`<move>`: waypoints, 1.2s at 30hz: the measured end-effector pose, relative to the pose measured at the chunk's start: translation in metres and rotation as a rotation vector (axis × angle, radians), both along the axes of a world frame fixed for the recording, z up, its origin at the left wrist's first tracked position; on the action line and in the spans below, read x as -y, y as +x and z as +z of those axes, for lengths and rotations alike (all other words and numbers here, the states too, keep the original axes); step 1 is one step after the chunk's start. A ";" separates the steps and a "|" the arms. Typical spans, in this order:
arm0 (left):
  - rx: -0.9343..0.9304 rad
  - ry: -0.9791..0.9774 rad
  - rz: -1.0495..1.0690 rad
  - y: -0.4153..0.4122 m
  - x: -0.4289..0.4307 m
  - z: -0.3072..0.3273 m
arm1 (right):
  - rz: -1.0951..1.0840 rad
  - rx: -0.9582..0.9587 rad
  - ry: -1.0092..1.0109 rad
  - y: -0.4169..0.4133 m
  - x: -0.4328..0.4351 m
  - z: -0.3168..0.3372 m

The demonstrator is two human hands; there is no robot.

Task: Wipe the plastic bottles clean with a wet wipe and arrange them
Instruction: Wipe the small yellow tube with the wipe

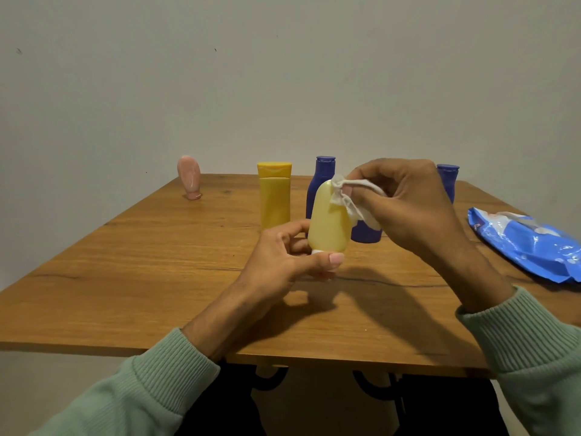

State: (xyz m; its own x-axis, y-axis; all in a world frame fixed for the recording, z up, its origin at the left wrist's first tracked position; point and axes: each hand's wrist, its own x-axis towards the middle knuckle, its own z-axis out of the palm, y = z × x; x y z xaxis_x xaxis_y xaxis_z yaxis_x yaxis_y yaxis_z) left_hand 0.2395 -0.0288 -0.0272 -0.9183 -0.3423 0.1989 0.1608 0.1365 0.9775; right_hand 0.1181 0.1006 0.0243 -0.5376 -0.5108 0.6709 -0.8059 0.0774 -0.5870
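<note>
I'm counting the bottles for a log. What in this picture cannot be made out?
Head view:
1. Blue bottles: the right hand, pinching the wet wipe, and the pale yellow bottle cover their bodies; two or three, I cannot tell.
2. Pale yellow bottle's cap: mostly hidden by the left hand gripping it.
3. Wipes pack: cut off by the right edge; print too small to read.

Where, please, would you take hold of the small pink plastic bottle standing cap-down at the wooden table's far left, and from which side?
Round the wide middle of the small pink plastic bottle, fingers and thumb on opposite sides, coming from the near side. It stands alone on its narrow cap, so a one-sided push would likely tip it.
</note>
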 end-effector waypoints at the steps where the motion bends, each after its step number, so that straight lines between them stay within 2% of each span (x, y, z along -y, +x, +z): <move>1: 0.000 0.036 -0.006 0.001 0.000 0.001 | 0.035 0.036 0.023 0.001 0.000 0.000; 8: -0.021 0.227 -0.039 0.002 0.005 0.002 | 0.211 0.034 0.315 0.005 -0.004 0.004; 10: -0.008 0.252 -0.045 0.002 0.004 0.002 | 0.248 0.015 0.344 0.004 -0.007 0.007; 14: 0.001 0.230 -0.066 0.002 0.004 0.005 | 0.232 -0.002 0.217 0.001 -0.006 0.006; 19: 0.048 0.129 -0.077 0.003 0.002 0.003 | 0.068 -0.036 -0.015 -0.004 -0.003 0.003; 22: 0.068 0.098 -0.082 0.002 0.001 0.002 | 0.003 -0.038 -0.057 -0.006 -0.002 0.001; 33: -0.047 0.325 -0.032 0.001 0.004 0.004 | 0.255 0.010 0.312 0.003 -0.005 0.006; 36: -0.035 0.320 -0.049 0.001 0.005 0.004 | 0.262 -0.014 0.326 0.001 -0.006 0.006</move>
